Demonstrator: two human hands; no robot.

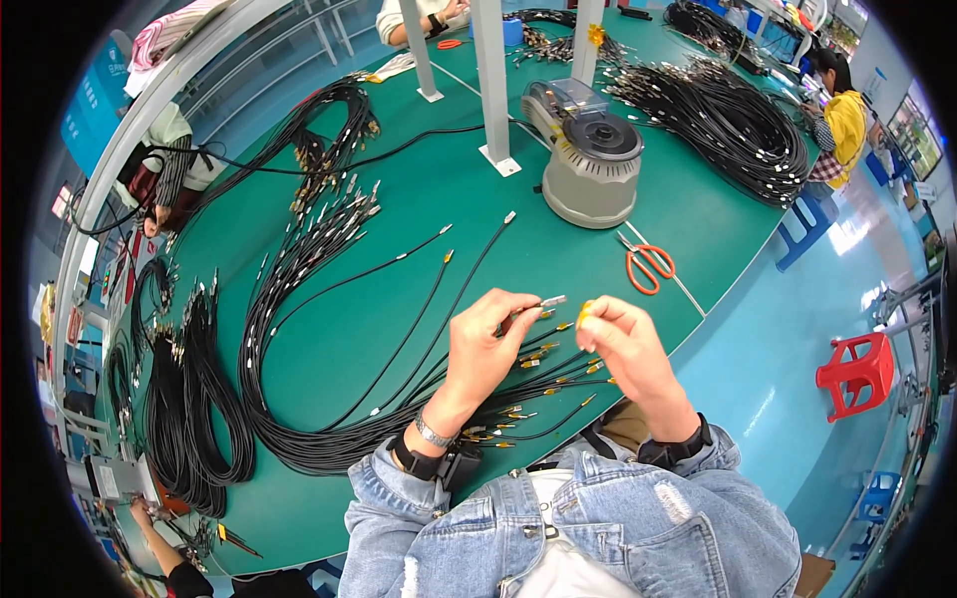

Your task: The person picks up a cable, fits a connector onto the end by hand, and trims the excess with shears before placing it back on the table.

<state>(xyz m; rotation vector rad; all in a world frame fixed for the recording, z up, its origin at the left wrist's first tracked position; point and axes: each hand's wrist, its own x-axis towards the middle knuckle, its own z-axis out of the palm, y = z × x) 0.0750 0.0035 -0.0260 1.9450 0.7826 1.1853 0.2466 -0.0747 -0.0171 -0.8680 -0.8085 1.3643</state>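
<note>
My left hand point(486, 344) pinches a black cable close to its end, and the cable's silvery connector point(553, 301) sticks out past the fingertips toward the right. A little apart from it, my right hand point(626, 347) is closed on a small piece of yellow tape point(585, 311) between thumb and fingers. Below both hands lies a bundle of black cables point(329, 450), curving round from the left. Several of its ends near me carry yellow wraps point(533, 363). A few single cables point(478, 261) fan out beyond my left hand.
Orange-handled scissors point(650, 267) lie beyond my right hand, near a grey tape dispenser point(590, 174). Metal posts point(495, 90) rise from the green table point(439, 199). More cable coils point(204, 419) lie left and far right point(738, 140). Other people work around the table; a red stool point(857, 377) stands at right.
</note>
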